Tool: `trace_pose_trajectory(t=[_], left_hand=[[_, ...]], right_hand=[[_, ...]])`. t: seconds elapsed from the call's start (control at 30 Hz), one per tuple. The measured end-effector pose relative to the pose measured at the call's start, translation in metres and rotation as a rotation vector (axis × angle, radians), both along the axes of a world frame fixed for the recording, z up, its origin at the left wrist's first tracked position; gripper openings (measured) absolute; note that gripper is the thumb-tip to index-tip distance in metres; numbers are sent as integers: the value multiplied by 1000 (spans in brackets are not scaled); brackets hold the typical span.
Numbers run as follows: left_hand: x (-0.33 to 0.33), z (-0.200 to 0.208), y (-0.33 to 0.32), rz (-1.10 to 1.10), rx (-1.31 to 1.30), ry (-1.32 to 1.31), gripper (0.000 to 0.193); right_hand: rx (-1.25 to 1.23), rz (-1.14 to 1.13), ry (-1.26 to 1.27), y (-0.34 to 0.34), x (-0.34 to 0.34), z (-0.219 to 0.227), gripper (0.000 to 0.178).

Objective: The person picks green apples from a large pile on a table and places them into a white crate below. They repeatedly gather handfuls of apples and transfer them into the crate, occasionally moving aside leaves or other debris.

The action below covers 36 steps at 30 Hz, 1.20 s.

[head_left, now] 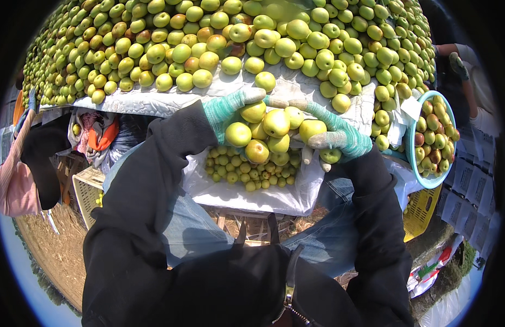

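Green-yellow fruits [276,123], a loose cluster of them, some blushed brown, sit between the person's two gloved hands, at the near edge of a big heap [181,53] of the same fruit and above a white-lined container. The left hand [222,114] is cupped, curved round the far left of the cluster with its fingers along the back of the fruit; the right hand [348,136] curves in from the right, partly open, thumb over the fruit at that end and fingertips showing below it. Together they have hold of the cluster, though I cannot tell how the lowest fruits are supported. Under them, nearer the person, more small fruit [249,175] lies inside the container's white liner [241,201], between the person's knees. The heap rests on a pale padded cloth [140,102] on the far side. At right a light blue basin [411,147] holds redder fruit, with a yellow crate [424,212] near it. At left are a beige crate [83,191], an orange cloth [105,136] and another person's pink sleeve [18,188].
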<state>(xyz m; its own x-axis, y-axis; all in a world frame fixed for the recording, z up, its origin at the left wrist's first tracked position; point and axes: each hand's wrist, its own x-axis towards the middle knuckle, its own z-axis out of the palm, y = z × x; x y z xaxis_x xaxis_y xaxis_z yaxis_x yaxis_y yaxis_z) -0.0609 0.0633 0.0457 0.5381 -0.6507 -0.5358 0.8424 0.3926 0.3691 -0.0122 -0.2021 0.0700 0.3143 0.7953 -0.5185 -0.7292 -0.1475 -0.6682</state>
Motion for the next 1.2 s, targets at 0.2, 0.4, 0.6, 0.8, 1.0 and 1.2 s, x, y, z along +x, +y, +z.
trace_pose_trajectory(t=[0.2, 0.4, 0.6, 0.8, 1.0, 1.2], left_hand=[[12, 11, 19, -281, 665, -1248, 31], [68, -34, 18, 363, 1691, -1239, 38], [121, -91, 23, 132, 1885, -1071, 74], [152, -87, -5, 36, 1829, -1137, 79], [131, -48, -63, -312, 2018, -1206, 73], [85, -9, -76, -571, 1822, -1357, 63]], right_hand=[[388, -112, 242, -17, -40, 0, 93], [898, -467, 268, -77, -83, 35, 83], [808, -833, -159, -242, -150, 98, 72], [-306, -1715, -158, -420, -234, 84, 43], [-652, -1643, -191, -377, -225, 47, 41], [-325, -716, -459, -216, -90, 75, 44]])
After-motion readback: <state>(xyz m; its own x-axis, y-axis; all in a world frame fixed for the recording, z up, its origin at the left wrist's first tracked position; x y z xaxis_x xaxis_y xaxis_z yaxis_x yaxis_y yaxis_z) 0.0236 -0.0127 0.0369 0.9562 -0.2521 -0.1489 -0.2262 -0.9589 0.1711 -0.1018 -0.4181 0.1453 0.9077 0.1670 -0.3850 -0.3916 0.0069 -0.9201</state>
